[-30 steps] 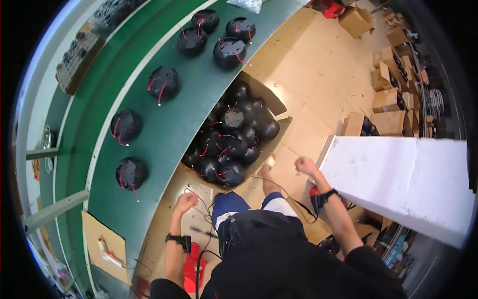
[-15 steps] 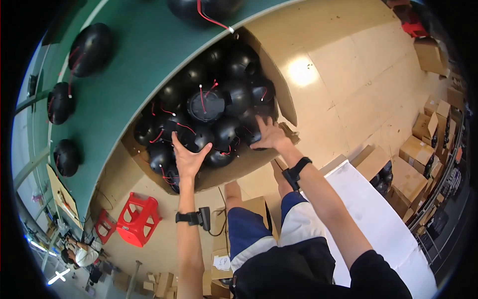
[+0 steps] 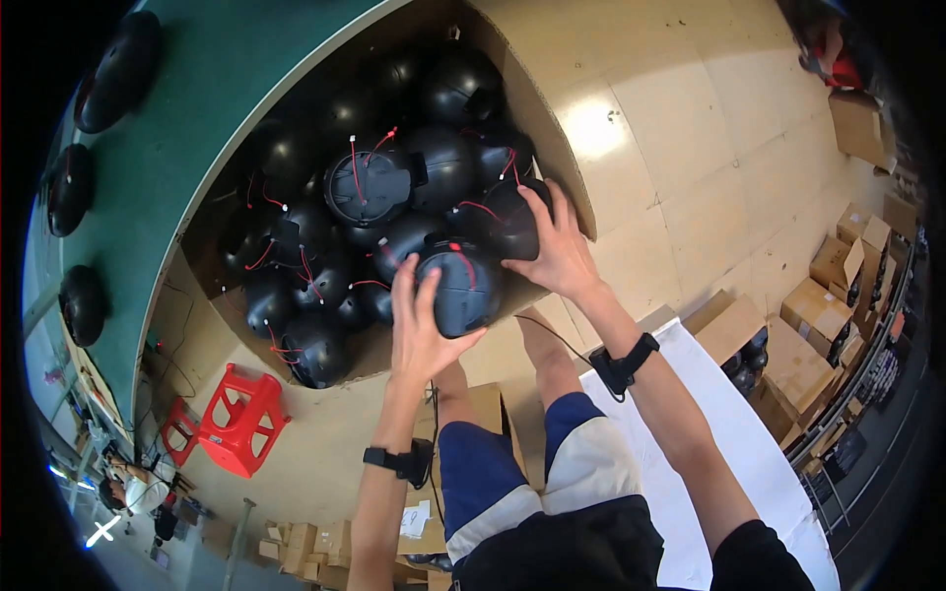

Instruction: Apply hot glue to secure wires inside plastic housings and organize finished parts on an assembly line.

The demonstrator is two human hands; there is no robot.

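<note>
My left hand (image 3: 422, 340) is closed round a black round shell (image 3: 455, 291) with a red wire, raised at the near side of the cardboard box. Fingers lie along its left side and the thumb beneath it. My right hand (image 3: 564, 258) grips a second black round shell (image 3: 510, 222) from its right side, close to the box's right wall; a red wire with a white plug trails from it. Below them the large cardboard box (image 3: 540, 108) is filled with similar black shells, several with red wires. One flat-backed shell (image 3: 365, 187) faces up near the middle.
A green table (image 3: 212, 84) runs along the left, with several black shells (image 3: 84, 305) on it. Red stools (image 3: 236, 424) stand at the lower left. To the right are a white sheet-covered surface (image 3: 680, 433) and open cartons (image 3: 803, 355). A person (image 3: 143, 488) sits far off at lower left.
Both hands, open over the box before, have closed on one black shell each. The left one is lifted toward me. The whole view has shifted slightly.
</note>
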